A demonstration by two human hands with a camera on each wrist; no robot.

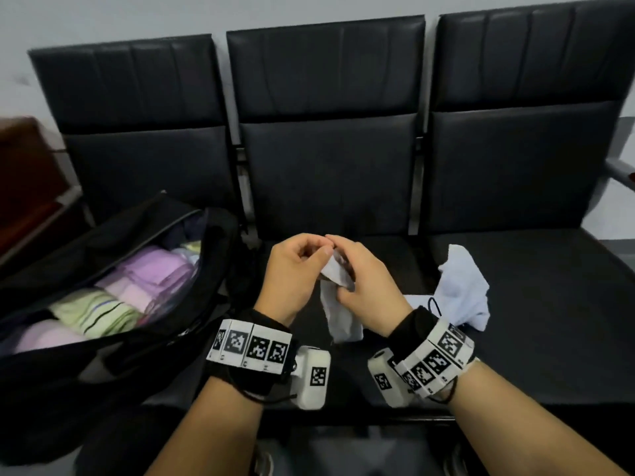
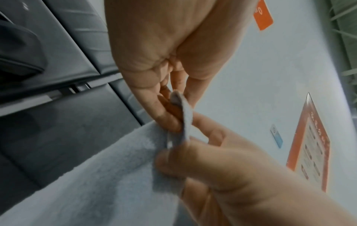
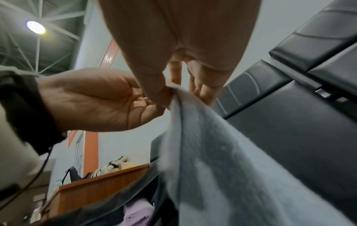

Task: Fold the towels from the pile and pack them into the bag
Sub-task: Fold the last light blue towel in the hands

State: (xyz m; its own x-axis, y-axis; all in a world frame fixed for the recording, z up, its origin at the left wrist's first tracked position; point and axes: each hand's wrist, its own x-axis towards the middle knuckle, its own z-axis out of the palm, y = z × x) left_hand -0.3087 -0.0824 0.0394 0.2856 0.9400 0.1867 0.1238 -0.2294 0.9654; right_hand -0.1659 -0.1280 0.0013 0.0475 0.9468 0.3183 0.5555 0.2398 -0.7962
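A pale blue towel [image 1: 340, 321] hangs between my two hands over the middle seat. My left hand [image 1: 321, 250] pinches its top edge, and my right hand [image 1: 340, 269] pinches the same edge right beside it. In the left wrist view my left fingertips [image 2: 170, 120] clamp the towel [image 2: 86, 183] edge, while my right hand [image 2: 173, 146] grips just below. The right wrist view shows my right hand [image 3: 170, 93] pinching the corner of the towel [image 3: 231, 168], with my left hand [image 3: 150, 105] against it. On the left seat stands the open black bag [image 1: 51, 389], holding folded pink towels [image 1: 151, 280] and green towels [image 1: 92, 310].
Another pale towel [image 1: 460, 290] lies crumpled on the right seat of the black three-seat bench [image 1: 326, 187]. A dark wooden cabinet [image 1: 31, 173] stands to the left of the bag. A grey armrest [image 1: 618, 170] ends the bench on the right.
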